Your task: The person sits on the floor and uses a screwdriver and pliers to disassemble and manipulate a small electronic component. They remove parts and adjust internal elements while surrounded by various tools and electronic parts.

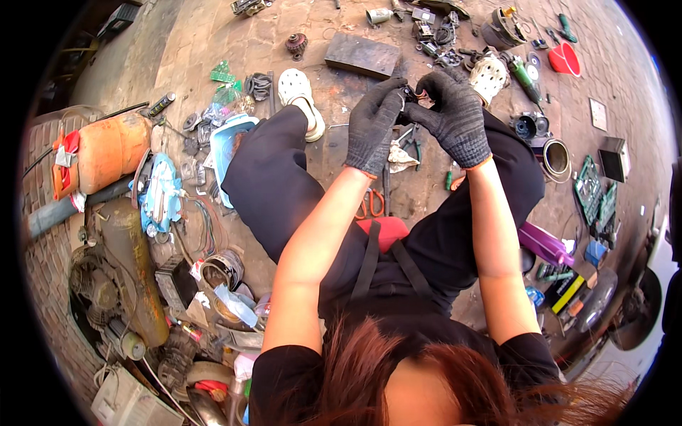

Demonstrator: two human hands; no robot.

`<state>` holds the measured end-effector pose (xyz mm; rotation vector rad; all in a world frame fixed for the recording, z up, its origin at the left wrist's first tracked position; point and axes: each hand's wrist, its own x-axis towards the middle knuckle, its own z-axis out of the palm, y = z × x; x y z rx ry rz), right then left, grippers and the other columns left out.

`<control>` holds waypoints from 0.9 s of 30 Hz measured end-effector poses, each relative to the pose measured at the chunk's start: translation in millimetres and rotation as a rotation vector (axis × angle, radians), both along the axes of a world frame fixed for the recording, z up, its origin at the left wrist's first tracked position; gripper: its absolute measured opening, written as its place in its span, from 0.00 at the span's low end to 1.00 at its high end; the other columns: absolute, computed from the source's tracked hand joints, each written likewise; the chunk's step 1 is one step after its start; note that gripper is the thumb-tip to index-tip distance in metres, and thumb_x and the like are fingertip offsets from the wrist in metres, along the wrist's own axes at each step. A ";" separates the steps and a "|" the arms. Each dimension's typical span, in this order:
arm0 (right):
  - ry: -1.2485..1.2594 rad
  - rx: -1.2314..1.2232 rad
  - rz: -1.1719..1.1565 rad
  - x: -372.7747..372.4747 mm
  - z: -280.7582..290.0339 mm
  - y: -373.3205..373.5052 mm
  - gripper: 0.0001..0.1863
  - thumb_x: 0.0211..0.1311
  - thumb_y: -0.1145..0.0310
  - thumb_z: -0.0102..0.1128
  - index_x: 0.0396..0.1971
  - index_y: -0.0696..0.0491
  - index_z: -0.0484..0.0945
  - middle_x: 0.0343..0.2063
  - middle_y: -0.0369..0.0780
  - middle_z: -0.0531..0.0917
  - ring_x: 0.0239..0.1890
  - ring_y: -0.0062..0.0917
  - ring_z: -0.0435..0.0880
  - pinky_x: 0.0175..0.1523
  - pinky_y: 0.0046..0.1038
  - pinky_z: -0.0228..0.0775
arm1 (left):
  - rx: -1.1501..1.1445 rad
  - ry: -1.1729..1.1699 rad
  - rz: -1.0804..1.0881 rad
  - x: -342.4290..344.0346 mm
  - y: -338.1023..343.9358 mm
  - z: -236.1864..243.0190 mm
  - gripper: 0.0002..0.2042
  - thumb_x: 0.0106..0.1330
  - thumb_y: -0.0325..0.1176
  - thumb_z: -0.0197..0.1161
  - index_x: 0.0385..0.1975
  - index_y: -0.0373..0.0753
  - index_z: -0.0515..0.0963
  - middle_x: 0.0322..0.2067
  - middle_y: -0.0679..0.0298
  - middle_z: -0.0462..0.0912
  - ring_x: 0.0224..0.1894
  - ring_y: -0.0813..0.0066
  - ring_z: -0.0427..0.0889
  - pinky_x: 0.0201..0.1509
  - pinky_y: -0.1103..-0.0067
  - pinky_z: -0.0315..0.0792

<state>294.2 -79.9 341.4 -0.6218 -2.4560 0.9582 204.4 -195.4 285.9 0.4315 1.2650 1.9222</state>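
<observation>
At upper centre of the frame, the left hand (375, 121) and the right hand (452, 113) together grip a small dark part (408, 94), which might drop to the floor (206, 35) because thick gloves (465, 138) dull the touch.

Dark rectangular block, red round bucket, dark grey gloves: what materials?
Dark rectangular block: probably metal, dull and worn; flat faces, crisp edges, but wood or stone possible.
Red round bucket: likely plastic, smooth; even, bright colour.
Dark grey gloves: apparently knitted fabric, matte; mottled texture, orange cuff edging.
</observation>
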 end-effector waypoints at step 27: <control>0.095 -0.774 -0.003 12.4 -11.5 7.7 0.12 0.63 0.63 0.57 0.39 0.57 0.76 0.31 0.33 0.78 0.34 0.13 0.73 0.38 0.18 0.68 | -0.014 0.227 -0.089 -6.1 -2.1 11.3 0.16 0.67 0.36 0.56 0.48 0.31 0.74 0.37 0.61 0.81 0.37 0.77 0.80 0.43 0.81 0.75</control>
